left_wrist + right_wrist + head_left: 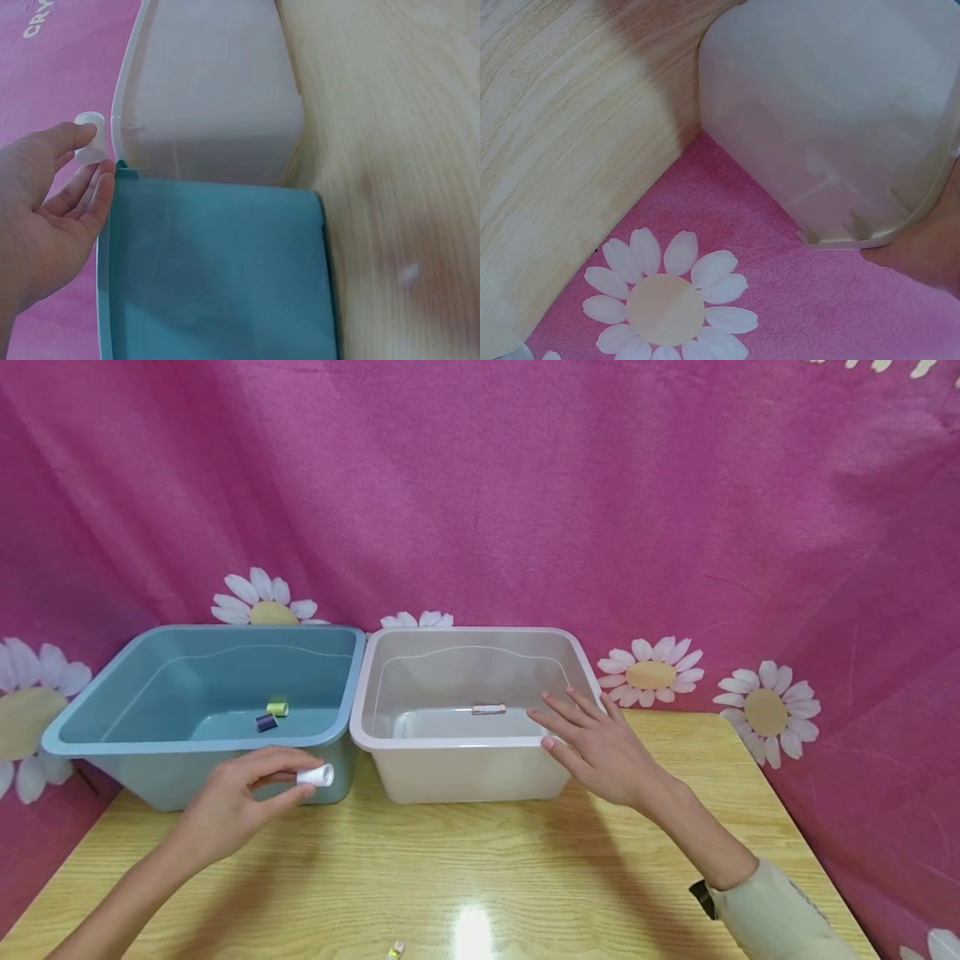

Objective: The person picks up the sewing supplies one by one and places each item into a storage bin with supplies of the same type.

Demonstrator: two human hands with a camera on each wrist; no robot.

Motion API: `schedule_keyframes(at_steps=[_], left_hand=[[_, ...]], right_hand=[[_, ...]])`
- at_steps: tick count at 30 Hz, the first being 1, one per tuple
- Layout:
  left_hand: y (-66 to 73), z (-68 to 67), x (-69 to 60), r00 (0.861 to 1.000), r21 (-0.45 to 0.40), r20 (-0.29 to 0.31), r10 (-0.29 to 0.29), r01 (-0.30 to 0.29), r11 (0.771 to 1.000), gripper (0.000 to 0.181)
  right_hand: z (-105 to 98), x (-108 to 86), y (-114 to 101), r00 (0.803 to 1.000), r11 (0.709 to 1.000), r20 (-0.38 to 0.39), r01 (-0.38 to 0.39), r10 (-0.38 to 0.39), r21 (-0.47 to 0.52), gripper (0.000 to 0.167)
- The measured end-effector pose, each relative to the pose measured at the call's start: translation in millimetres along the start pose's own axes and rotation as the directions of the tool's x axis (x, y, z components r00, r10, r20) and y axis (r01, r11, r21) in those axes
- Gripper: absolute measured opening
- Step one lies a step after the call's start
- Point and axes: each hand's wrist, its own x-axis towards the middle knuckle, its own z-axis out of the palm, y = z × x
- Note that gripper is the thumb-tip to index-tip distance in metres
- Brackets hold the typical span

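My left hand (pixel 243 789) pinches a white thread spool (pixel 316 775) between thumb and fingers, in front of the blue bin's right front corner. The left wrist view shows the same white spool (pixel 91 138) at the fingertips. My right hand (pixel 603 752) is spread, fingers straight, over the right front corner of the white bin (pixel 468 772). Inside that bin lies a small nail clipper (pixel 489 709). The blue bin (pixel 202 747) holds a yellow-green thread spool (pixel 277 708) and a dark purple thread spool (pixel 266 722) on its floor.
Both bins stand side by side on a wooden table (pixel 420 877), against a pink flowered cloth (pixel 480 510). A small object with yellow on it (pixel 396 950) is cut off at the near table edge of the head view.
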Motion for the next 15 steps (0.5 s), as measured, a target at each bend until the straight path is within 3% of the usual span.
schedule_keyframes(at_steps=[15], left_hand=[[-2.1,-15.0,8.3,0.998,0.011,-0.014,-0.060,0.060,0.998,0.033]], right_hand=[[0,0.0,0,1.000,1.000,0.000,-0.002,0.002,0.003,0.050]])
